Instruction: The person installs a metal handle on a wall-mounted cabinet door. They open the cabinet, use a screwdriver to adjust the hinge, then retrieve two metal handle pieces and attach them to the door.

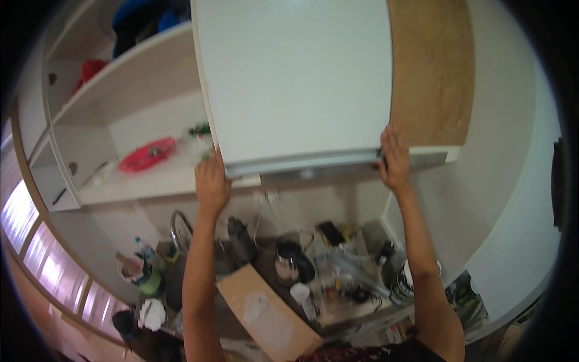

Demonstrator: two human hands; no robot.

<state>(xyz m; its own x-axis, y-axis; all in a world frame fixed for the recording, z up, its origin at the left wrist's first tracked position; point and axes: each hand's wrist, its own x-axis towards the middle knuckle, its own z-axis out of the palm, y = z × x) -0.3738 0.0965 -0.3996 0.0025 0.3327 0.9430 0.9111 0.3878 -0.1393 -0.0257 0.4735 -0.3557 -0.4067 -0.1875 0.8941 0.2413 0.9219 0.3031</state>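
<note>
Left hand (pixel 212 186) pinching a white panel (pixel 295 84) by its lower left corner, right hand (pixel 395 161) gripping its lower right corner, thumbs hard to make out, panel before the wall cabinet (pixel 145 192), top cut off, wooden board (pixel 265 304) on the worktop (pixel 264 260), front edge indistinct

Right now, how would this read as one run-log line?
left hand: holding white panel, lower left corner | right hand: holding its lower right corner | nearby: red dish on cabinet shelf
</note>
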